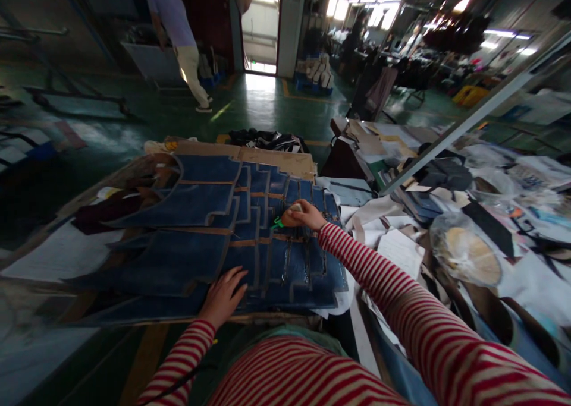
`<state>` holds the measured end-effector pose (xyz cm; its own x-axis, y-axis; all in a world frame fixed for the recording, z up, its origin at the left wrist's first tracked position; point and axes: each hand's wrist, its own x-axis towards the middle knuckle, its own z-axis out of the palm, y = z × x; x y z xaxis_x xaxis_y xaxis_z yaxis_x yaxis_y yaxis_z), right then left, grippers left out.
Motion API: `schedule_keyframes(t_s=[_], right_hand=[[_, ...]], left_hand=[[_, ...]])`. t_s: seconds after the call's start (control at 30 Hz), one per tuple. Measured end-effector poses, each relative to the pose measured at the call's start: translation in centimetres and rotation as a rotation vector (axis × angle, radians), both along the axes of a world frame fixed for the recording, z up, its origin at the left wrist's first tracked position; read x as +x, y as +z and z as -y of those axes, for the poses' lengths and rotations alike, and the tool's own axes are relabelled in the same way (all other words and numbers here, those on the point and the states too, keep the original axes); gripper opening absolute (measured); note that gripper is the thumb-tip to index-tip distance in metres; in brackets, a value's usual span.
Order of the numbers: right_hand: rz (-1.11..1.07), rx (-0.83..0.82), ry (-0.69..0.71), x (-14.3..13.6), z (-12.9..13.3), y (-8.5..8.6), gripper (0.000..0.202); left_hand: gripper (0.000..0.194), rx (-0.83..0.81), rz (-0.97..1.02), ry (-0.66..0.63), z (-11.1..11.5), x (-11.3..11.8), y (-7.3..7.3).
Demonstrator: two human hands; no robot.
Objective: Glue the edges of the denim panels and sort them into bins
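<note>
Overlapping dark blue cut panels (196, 204) with greyish edges lie in staggered rows on a board in front of me. My left hand (224, 296) rests flat on the nearer panels, fingers spread. Over the right part of the rows, my right hand (307, 214) is closed around a small brush-like tool (292, 217) with a brownish body and a bright green bit (278, 222) at its left. Its working end is partly hidden and too small to make out. Glossy wet-looking streaks (307, 269) run along the panel edges just below this hand.
Cardboard (276, 161) borders the far side of the panels. Papers, scraps and a plastic-wrapped roll (466, 254) clutter the right-hand table, crossed by a slanted metal pole (455, 132). White paper (62, 254) lies left. Another person (176, 22) stands at a grey bin beyond.
</note>
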<state>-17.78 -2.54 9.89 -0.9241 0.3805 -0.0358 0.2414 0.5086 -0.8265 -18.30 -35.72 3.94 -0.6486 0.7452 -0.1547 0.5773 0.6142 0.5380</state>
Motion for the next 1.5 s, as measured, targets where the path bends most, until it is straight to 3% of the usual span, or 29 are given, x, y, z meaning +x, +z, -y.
schedule_keyframes(t_s=[0.1, 0.27, 0.37, 0.6, 0.87, 1.3, 1.4, 1.5], right_hand=[[-0.004, 0.026, -0.003, 0.2, 0.1, -0.1, 0.04], [0.041, -0.072, 0.026, 1.2, 0.7, 0.3, 0.041], [0.023, -0.05, -0.003, 1.6, 1.0, 0.5, 0.041], [-0.034, -0.023, 0.077, 2.6, 1.7, 1.2, 0.04], [-0.097, 0.152, 0.161, 4.3, 2.7, 1.9, 0.042], [-0.108, 0.096, 0.137, 6.9, 3.9, 1.0, 0.044], [-0.13, 0.109, 0.106, 7.1, 4.2, 0.8, 0.044], [-0.087, 0.086, 0.147, 7.7, 5.0, 0.8, 0.042]], left_hand=[[0.037, -0.014, -0.008, 0.002, -0.1, 0.1, 0.1], [0.037, -0.001, -0.034, -0.001, 0.0, 0.1, -0.1], [0.038, -0.006, -0.032, -0.01, 0.0, 0.1, 0.0], [0.038, -0.017, -0.03, -0.008, -0.1, 0.2, -0.2], [0.038, 0.004, -0.054, -0.024, 0.0, 0.2, -0.5], [0.037, 0.017, -0.068, -0.014, 0.1, 0.2, -0.2], [0.037, 0.039, 0.004, -0.036, 0.0, 0.0, 0.4], [0.04, 0.123, 0.165, -0.095, -0.3, 0.3, 3.0]])
